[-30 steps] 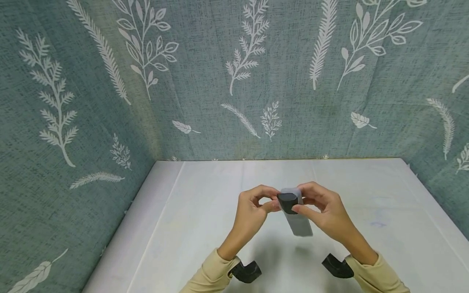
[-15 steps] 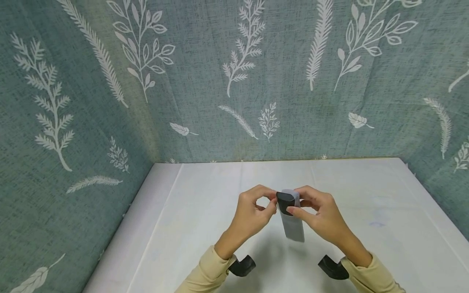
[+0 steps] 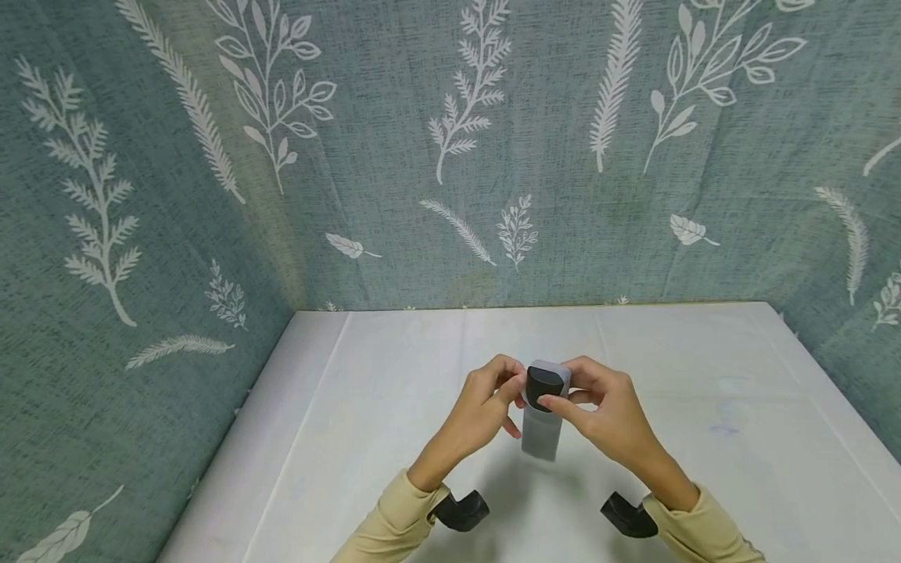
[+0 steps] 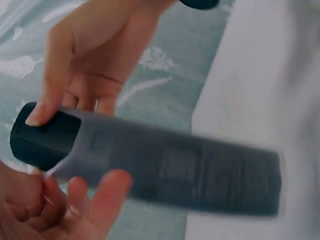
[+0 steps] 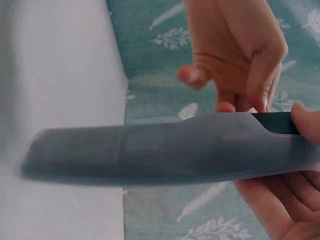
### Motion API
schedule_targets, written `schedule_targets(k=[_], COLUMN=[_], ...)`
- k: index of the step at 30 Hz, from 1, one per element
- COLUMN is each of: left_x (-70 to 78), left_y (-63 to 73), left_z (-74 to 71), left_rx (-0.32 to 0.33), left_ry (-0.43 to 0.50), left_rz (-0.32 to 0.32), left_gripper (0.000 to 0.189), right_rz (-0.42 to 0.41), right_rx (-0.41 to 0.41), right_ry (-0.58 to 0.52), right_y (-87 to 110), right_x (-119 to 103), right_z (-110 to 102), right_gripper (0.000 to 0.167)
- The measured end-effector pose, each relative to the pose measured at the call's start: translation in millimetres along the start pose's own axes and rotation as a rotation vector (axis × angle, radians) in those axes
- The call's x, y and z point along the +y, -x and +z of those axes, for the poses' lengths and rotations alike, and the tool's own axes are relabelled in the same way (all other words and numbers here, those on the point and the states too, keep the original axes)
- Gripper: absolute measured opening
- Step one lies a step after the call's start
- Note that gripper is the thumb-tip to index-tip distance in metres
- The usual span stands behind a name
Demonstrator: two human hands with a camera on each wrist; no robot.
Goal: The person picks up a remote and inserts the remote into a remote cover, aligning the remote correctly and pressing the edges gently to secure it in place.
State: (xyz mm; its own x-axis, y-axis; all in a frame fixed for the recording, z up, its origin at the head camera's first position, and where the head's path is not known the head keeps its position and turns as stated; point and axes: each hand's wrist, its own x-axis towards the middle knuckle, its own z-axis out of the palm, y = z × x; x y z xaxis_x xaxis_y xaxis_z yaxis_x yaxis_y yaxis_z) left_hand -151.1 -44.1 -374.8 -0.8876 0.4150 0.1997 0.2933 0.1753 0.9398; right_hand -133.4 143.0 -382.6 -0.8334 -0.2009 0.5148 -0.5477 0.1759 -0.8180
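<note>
A long, dark handheld device (image 3: 544, 383), shaped like a remote control, sits in a translucent grey sleeve (image 3: 540, 435). Its rounded black end shows bare at the top, while the sleeved length slopes down over the table. My right hand (image 3: 607, 403) holds that end, thumb on the black face and fingers behind. From the other side, my left hand (image 3: 484, 399) pinches the edge of the sleeve's opening between thumb and index finger, other fingers spread. Blurred rows of print show through the sleeve (image 4: 150, 160) in the left wrist view. The right wrist view shows the device's side edge-on.
The white table (image 3: 366, 407) lies below the hands, with green leaf-patterned cloth (image 3: 394, 156) hanging behind and at both sides. A black wrist mount (image 3: 461, 511) is by the left cuff, another mount (image 3: 629, 516) by the right.
Both hands and the device have shifted slightly left, and the device's lower end has swung left. Some left-hand fingers have spread downward beside the sleeve.
</note>
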Motion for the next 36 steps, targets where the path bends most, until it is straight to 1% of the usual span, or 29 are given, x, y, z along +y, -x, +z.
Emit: schedule_targets(k=[3,7,11,14,16,20,23,25,28,30,33,36], left_x=[-0.9,0.4,3.0,5.7,7.5,9.3,11.3,12.4,12.3,10.4,6.4,3.4], left_y=[0.6,0.5,0.6,0.6,0.4,-0.8,-1.9,-2.0,-1.4,-1.4,-2.0,-3.0], left_z=[0.0,1.7,3.2,3.3,3.2,3.6,4.5,4.9,5.2,5.6,6.3,6.8], left_rx=[-0.001,0.027,0.037,0.034,0.029,0.023,0.027,0.033,0.057,0.073,0.101,0.118], left_ry=[0.071,0.159,0.22,0.261,0.291,0.342,0.331,0.293,0.195,0.129,0.044,-0.018], left_rz=[-0.063,-0.105,-0.105,-0.094,-0.088,-0.102,-0.089,-0.055,0.036,0.107,0.23,0.344], left_gripper=[0.016,0.014,0.013,0.014,0.015,0.015,0.015,0.014,0.011,0.009,0.008,0.007], right_rz=[-0.009,-0.041,-0.037,-0.048,-0.074,-0.138,-0.164,-0.157,-0.125,-0.106,-0.092,-0.081], right_rx=[-0.025,-0.046,-0.062,-0.066,-0.069,-0.076,-0.066,-0.058,-0.05,-0.041,-0.012,0.024], right_ry=[0.015,0.042,0.074,0.103,0.117,0.149,0.178,0.184,0.185,0.184,0.196,0.208], right_y=[0.2,-1.3,-1.4,-1.6,-2.4,-4.8,-6.0,-6.3,-6.1,-6.0,-6.7,-7.2], right_x=[1.5,2.1,0.0,-2.4,-4.3,-8.6,-11.4,-12.8,-14.0,-14.1,-13.8,-13.5], right_z=[0.8,-0.3,-3.1,-5.2,-6.2,-7.0,-7.0,-6.8,-6.2,-6.0,-6.1,-6.5], right_gripper=[0.024,0.024,0.022,0.022,0.022,0.023,0.023,0.023,0.022,0.022,0.023,0.024])
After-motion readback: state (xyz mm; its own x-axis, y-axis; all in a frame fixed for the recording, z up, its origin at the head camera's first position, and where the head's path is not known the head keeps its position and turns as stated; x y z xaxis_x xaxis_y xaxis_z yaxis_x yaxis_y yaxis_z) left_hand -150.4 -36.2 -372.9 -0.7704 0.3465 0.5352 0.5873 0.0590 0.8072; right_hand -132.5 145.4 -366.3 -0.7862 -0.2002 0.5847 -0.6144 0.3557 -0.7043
